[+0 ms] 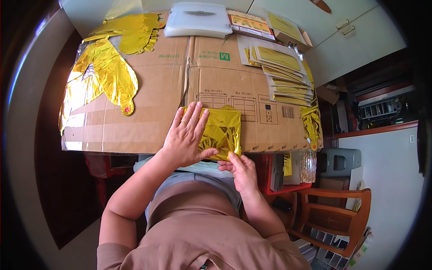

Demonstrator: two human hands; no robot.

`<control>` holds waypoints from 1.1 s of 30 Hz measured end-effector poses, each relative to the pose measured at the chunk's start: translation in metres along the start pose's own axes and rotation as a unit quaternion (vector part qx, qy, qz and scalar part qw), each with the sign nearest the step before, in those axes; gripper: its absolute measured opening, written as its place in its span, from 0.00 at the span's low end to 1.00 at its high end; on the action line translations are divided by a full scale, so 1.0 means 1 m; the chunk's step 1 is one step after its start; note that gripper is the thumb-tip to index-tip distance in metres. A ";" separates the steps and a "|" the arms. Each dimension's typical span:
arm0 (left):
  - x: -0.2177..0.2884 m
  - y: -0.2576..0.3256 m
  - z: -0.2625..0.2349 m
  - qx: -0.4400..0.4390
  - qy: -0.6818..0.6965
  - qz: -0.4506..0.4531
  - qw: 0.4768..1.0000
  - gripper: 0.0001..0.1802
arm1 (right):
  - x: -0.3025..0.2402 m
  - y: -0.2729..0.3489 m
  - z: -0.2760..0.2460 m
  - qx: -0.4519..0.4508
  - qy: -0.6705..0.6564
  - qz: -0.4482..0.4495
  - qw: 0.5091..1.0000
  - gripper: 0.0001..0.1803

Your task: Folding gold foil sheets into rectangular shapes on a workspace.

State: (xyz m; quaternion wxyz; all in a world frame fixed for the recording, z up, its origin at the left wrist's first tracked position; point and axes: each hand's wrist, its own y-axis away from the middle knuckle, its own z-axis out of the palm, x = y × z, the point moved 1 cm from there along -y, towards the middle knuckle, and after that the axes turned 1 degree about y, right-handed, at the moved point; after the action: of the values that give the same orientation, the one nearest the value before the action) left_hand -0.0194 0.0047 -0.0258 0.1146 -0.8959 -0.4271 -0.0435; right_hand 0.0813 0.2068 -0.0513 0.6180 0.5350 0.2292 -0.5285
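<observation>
The left hand (185, 135) lies open and flat over the folded gold foil (225, 128) at the near edge of the cardboard surface (153, 85), seemingly to keep it steady while the right hand (244, 172) pinches its near right corner.

I'm counting two hands, a left hand (185, 137) and a right hand (244, 174), and one folded gold foil piece (221, 130) they are touching. One large cardboard piece (148, 90) is carrying at least three loose foil pieces (108, 65), one translucent box (197, 27) and a stack of gold packets (288, 81) overlapping too much for counting. One grey stool (333, 172) and at least one wooden chair (328, 218) are standing nearby; two cabinet handles (342, 24) are showing.
</observation>
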 end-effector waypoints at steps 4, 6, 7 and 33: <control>-0.002 -0.001 0.000 0.003 0.012 -0.004 1.000 0.57 | 0.003 0.001 -0.001 -0.001 -0.004 -0.009 1.000 0.14; -0.006 -0.003 -0.007 0.012 0.130 -0.030 0.991 0.52 | 0.002 0.001 -0.002 0.001 -0.006 -0.016 1.000 0.12; -0.009 -0.004 -0.011 0.016 0.189 -0.043 0.981 0.49 | 0.003 0.000 -0.004 0.001 -0.007 -0.021 1.000 0.12; 0.030 0.090 0.004 -0.056 0.796 -0.321 0.511 0.20 | -0.007 0.015 -0.019 -0.025 -0.011 0.026 0.999 0.10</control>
State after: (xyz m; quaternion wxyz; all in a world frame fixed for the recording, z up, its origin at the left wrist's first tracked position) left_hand 0.0696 -0.0264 -0.0394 0.3342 -0.2923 -0.4123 -0.7956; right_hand 0.0982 0.2248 -0.0454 0.6473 0.5196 0.2209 -0.5122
